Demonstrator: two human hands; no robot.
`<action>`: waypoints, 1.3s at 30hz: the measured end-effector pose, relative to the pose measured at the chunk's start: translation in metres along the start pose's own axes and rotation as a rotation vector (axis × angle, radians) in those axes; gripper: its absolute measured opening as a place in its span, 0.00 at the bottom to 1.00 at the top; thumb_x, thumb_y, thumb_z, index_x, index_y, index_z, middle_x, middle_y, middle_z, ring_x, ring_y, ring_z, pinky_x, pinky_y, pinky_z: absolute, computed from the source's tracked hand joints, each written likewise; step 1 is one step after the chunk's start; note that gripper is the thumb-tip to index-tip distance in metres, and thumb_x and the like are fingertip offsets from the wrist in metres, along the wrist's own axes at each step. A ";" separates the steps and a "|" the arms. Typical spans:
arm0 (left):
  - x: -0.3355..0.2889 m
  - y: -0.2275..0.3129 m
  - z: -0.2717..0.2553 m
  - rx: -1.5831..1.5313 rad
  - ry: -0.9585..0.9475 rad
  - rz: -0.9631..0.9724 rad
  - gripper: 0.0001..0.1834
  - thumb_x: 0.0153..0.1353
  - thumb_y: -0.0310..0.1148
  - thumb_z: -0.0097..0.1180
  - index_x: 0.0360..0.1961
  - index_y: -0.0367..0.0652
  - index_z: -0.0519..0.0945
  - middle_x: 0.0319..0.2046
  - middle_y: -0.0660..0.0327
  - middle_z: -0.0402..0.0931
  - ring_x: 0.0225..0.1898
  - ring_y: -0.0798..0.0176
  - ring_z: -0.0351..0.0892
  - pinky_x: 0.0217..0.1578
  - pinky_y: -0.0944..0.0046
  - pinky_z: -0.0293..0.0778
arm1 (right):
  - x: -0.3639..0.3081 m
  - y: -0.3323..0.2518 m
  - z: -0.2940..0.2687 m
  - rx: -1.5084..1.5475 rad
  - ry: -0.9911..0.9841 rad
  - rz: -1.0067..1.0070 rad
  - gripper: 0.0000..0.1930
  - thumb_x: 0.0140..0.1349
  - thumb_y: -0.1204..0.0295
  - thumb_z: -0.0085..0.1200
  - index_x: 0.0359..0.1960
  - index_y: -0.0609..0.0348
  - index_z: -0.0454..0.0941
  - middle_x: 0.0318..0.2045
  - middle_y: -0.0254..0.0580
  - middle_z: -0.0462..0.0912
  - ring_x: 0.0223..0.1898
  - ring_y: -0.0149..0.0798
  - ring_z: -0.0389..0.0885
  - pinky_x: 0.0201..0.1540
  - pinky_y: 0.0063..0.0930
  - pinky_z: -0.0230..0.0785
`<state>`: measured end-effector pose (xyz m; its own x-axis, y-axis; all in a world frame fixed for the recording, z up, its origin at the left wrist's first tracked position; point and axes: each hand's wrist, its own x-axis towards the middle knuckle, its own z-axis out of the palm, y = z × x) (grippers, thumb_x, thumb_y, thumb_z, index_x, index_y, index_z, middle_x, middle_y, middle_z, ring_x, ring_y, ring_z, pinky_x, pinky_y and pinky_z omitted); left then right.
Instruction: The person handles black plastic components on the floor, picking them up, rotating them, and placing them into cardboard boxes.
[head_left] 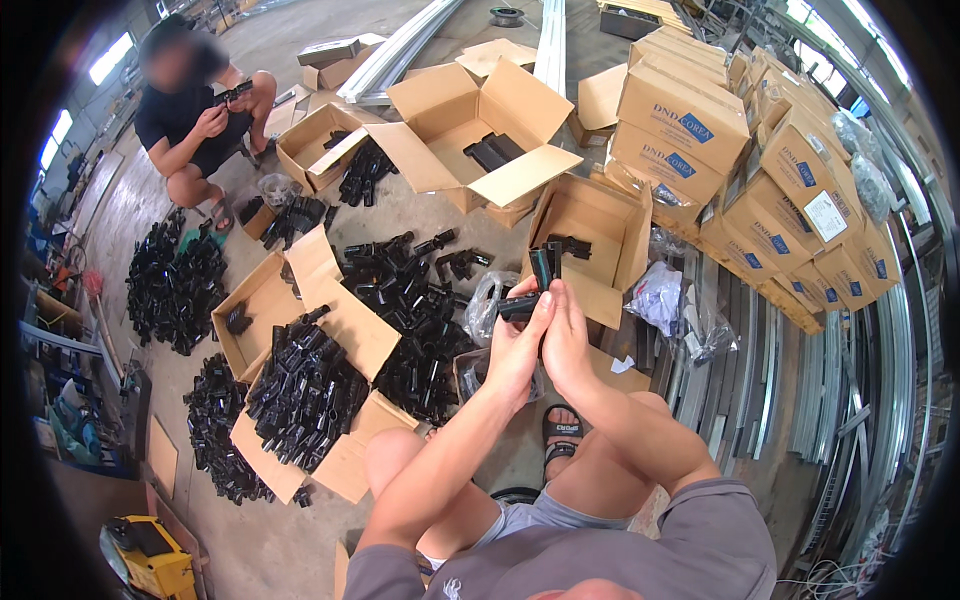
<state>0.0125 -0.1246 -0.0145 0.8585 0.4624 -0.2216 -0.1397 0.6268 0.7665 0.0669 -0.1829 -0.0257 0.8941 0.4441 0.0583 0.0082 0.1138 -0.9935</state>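
Observation:
My left hand [518,345] and my right hand [567,340] are pressed together in front of me, fingers closed. Between them a black plastic part [543,266] sticks up, with a second dark piece close against it. Another short black piece [515,306] juts out to the left from my left hand; whether it joins the upright one I cannot tell. Just beyond my hands stands an open cardboard box [625,225] with a few black parts [570,246] inside. To the left lies a large heap of similar black parts [405,300] on the floor.
A box overflowing with black parts [305,385] stands left, beside more heaps [180,285]. A large open carton [430,95] is ahead. Stacked closed cartons [680,120] and metal profiles [735,350] fill the right. A person [190,110] squats far left, holding a black part.

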 end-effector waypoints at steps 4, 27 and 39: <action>-0.001 -0.007 0.006 -0.068 0.015 -0.051 0.26 0.70 0.47 0.55 0.65 0.53 0.67 0.56 0.62 0.73 0.59 0.66 0.70 0.59 0.61 0.69 | 0.000 -0.002 -0.001 0.001 -0.055 -0.006 0.20 0.79 0.59 0.33 0.51 0.62 0.74 0.41 0.38 0.79 0.43 0.31 0.77 0.49 0.26 0.69; -0.001 0.035 -0.019 -0.101 0.025 -0.173 0.18 0.67 0.45 0.60 0.46 0.42 0.80 0.37 0.64 0.82 0.36 0.70 0.80 0.32 0.69 0.75 | 0.007 -0.031 -0.026 -0.359 -0.065 -0.109 0.17 0.63 0.70 0.63 0.52 0.62 0.80 0.33 0.36 0.76 0.32 0.28 0.80 0.34 0.19 0.74; -0.006 0.039 -0.025 -0.123 -0.021 -0.348 0.19 0.66 0.42 0.60 0.50 0.38 0.79 0.37 0.59 0.84 0.36 0.71 0.82 0.29 0.74 0.75 | 0.029 -0.043 -0.044 0.118 -0.234 0.151 0.12 0.64 0.75 0.61 0.48 0.63 0.78 0.36 0.36 0.84 0.38 0.25 0.80 0.45 0.22 0.73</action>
<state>-0.0108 -0.0871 0.0021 0.8750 0.1963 -0.4425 0.1051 0.8153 0.5694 0.1118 -0.2142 0.0148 0.7533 0.6554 -0.0544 -0.1812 0.1274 -0.9752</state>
